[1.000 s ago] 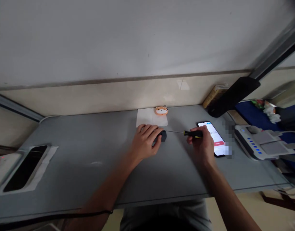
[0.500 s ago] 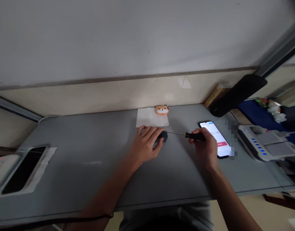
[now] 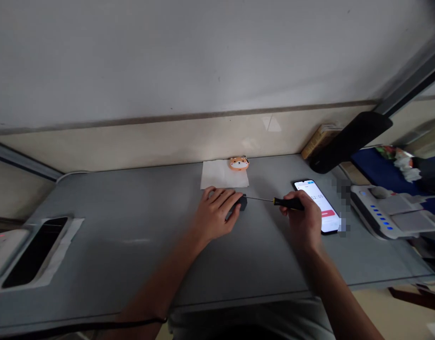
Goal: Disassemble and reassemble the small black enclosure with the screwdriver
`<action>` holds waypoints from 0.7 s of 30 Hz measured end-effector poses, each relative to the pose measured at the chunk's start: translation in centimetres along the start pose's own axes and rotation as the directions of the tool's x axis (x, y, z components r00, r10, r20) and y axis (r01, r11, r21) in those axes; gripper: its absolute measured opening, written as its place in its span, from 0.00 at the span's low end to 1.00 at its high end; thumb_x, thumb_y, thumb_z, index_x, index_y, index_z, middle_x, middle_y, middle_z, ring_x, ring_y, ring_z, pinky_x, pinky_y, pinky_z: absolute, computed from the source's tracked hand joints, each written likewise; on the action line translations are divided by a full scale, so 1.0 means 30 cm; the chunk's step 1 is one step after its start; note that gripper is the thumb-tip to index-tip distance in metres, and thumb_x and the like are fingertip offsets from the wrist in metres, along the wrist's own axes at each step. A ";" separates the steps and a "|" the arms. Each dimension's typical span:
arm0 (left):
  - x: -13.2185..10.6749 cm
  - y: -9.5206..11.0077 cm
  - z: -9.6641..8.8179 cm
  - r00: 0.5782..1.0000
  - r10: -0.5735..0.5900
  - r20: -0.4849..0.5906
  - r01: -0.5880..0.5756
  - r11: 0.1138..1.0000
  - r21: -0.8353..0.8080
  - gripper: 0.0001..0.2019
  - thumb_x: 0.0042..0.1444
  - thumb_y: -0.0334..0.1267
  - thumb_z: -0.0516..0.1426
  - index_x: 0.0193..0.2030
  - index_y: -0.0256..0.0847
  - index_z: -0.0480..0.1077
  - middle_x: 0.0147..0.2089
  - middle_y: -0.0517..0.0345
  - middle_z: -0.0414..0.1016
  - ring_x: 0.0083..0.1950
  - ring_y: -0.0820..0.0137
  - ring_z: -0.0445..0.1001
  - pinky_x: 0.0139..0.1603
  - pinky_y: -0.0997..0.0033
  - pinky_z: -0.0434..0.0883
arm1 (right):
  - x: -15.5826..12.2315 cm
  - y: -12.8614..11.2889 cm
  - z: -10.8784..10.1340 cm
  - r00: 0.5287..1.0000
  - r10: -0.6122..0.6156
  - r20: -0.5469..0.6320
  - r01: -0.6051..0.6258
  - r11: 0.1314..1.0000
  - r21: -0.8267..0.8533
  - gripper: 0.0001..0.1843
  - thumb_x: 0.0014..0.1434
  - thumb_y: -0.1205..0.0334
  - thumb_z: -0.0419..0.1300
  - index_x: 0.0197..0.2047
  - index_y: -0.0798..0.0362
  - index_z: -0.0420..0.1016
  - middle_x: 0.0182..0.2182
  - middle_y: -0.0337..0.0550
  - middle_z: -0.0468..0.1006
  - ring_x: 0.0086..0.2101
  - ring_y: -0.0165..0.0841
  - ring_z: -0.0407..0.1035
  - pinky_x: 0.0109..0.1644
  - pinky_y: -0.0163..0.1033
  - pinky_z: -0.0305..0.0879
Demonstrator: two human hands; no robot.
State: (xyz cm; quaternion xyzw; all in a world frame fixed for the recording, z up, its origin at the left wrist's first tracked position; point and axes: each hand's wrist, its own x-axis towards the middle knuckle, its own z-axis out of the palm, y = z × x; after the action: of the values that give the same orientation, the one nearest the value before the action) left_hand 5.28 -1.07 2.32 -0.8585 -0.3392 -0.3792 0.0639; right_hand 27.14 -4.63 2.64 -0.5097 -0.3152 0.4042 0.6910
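My left hand (image 3: 216, 212) lies over a small black object (image 3: 240, 203) on the grey table (image 3: 132, 245), fingers curled around it and holding it down. My right hand (image 3: 302, 219) grips a screwdriver (image 3: 286, 202) with a black and yellow handle. Its thin metal shaft runs left and the tip meets the right side of the black object. A lit phone (image 3: 319, 204) lies flat just right of my right hand, partly hidden by it.
A white paper sheet (image 3: 222, 175) with a small orange animal-shaped item (image 3: 239, 163) lies behind my hands near the wall. A dark phone (image 3: 33, 251) on white paper sits far left. A white device with blue lights (image 3: 383, 210) and a black lamp head (image 3: 348, 141) stand right.
Both hands hold nearly the same pose; the view has shifted slightly. The screwdriver tip stays against the black object.
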 end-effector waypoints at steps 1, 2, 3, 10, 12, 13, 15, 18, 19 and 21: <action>-0.001 -0.001 0.000 1.000 -0.002 0.004 0.002 1.000 -0.007 0.10 0.68 0.32 0.54 0.52 0.42 0.74 0.45 0.55 0.84 0.44 0.64 0.80 0.53 0.58 0.67 | 0.001 -0.002 0.000 1.000 -0.006 -0.016 0.006 1.000 0.006 0.15 0.56 0.50 0.62 0.25 0.51 0.78 0.23 0.38 0.71 0.23 0.29 0.65 0.25 0.35 0.61; -0.002 -0.002 0.000 1.000 -0.003 0.007 0.003 1.000 -0.011 0.11 0.68 0.32 0.54 0.52 0.42 0.74 0.45 0.55 0.84 0.45 0.64 0.80 0.53 0.58 0.68 | 0.002 -0.003 0.000 1.000 -0.010 -0.030 0.010 1.000 0.012 0.15 0.56 0.51 0.62 0.25 0.51 0.77 0.23 0.38 0.71 0.23 0.29 0.65 0.25 0.35 0.61; -0.002 -0.002 0.000 1.000 -0.005 0.010 0.005 1.000 -0.012 0.11 0.68 0.32 0.54 0.52 0.42 0.74 0.45 0.55 0.84 0.45 0.64 0.80 0.53 0.58 0.68 | 0.003 -0.003 0.000 0.999 -0.014 -0.038 0.015 1.000 0.018 0.15 0.55 0.50 0.62 0.24 0.51 0.77 0.23 0.38 0.71 0.23 0.28 0.65 0.25 0.35 0.61; 0.002 -0.001 -0.006 1.000 0.017 -0.014 -0.017 1.000 0.002 0.10 0.68 0.31 0.54 0.52 0.42 0.74 0.43 0.55 0.84 0.44 0.65 0.80 0.51 0.60 0.69 | 0.002 0.007 -0.005 0.999 -0.036 0.021 0.036 0.999 -0.021 0.16 0.59 0.48 0.61 0.28 0.51 0.77 0.25 0.38 0.72 0.24 0.29 0.67 0.26 0.36 0.62; 0.001 0.001 -0.006 1.000 0.013 -0.021 -0.013 1.000 0.001 0.11 0.68 0.31 0.54 0.52 0.42 0.73 0.44 0.55 0.84 0.44 0.65 0.80 0.51 0.60 0.69 | 0.002 0.007 -0.006 0.999 -0.028 0.024 0.028 1.000 -0.011 0.16 0.58 0.48 0.62 0.27 0.51 0.77 0.24 0.38 0.72 0.24 0.30 0.67 0.26 0.36 0.62; 0.000 0.001 -0.006 1.000 0.008 -0.021 -0.008 1.000 -0.002 0.11 0.68 0.31 0.54 0.53 0.42 0.73 0.44 0.55 0.84 0.44 0.65 0.80 0.52 0.60 0.69 | 0.003 0.006 -0.006 0.999 -0.026 0.021 0.026 1.000 -0.002 0.16 0.58 0.48 0.62 0.27 0.51 0.77 0.24 0.38 0.72 0.24 0.30 0.67 0.26 0.36 0.62; -0.003 0.001 -0.005 1.000 -0.006 -0.019 0.006 1.000 -0.012 0.11 0.68 0.32 0.54 0.54 0.42 0.72 0.45 0.54 0.84 0.45 0.64 0.81 0.53 0.59 0.69 | 0.004 0.004 -0.006 1.000 -0.024 0.014 0.024 1.000 0.012 0.16 0.57 0.48 0.62 0.27 0.51 0.77 0.23 0.38 0.71 0.24 0.30 0.66 0.26 0.36 0.62; -0.010 0.001 -0.003 0.999 -0.036 0.000 0.036 0.999 -0.019 0.12 0.68 0.33 0.53 0.56 0.42 0.72 0.46 0.53 0.84 0.46 0.64 0.81 0.55 0.59 0.69 | 0.003 0.003 -0.004 1.000 -0.018 0.017 0.017 1.000 0.024 0.16 0.57 0.48 0.62 0.26 0.51 0.77 0.23 0.38 0.72 0.23 0.30 0.66 0.25 0.36 0.61; -0.012 0.001 -0.003 0.999 -0.044 0.005 0.044 0.999 -0.016 0.13 0.69 0.33 0.53 0.57 0.42 0.71 0.46 0.53 0.84 0.46 0.63 0.81 0.55 0.58 0.69 | 0.002 0.003 -0.004 1.000 -0.012 0.028 0.012 1.000 0.024 0.16 0.57 0.48 0.62 0.27 0.51 0.77 0.23 0.38 0.72 0.23 0.30 0.66 0.26 0.36 0.62; -0.014 0.001 -0.002 0.999 -0.047 0.005 0.047 0.999 -0.015 0.13 0.69 0.34 0.53 0.57 0.42 0.71 0.47 0.53 0.84 0.46 0.63 0.81 0.55 0.58 0.70 | -0.001 0.003 -0.002 0.999 -0.003 0.053 0.002 1.000 0.019 0.16 0.58 0.48 0.62 0.27 0.51 0.78 0.23 0.38 0.72 0.24 0.30 0.66 0.27 0.36 0.62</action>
State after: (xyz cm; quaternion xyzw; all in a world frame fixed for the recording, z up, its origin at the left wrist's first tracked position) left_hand 5.06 -1.35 2.09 -0.8515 -0.3567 -0.3813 0.0478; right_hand 27.16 -4.67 2.53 -0.4917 -0.3304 0.4196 0.6878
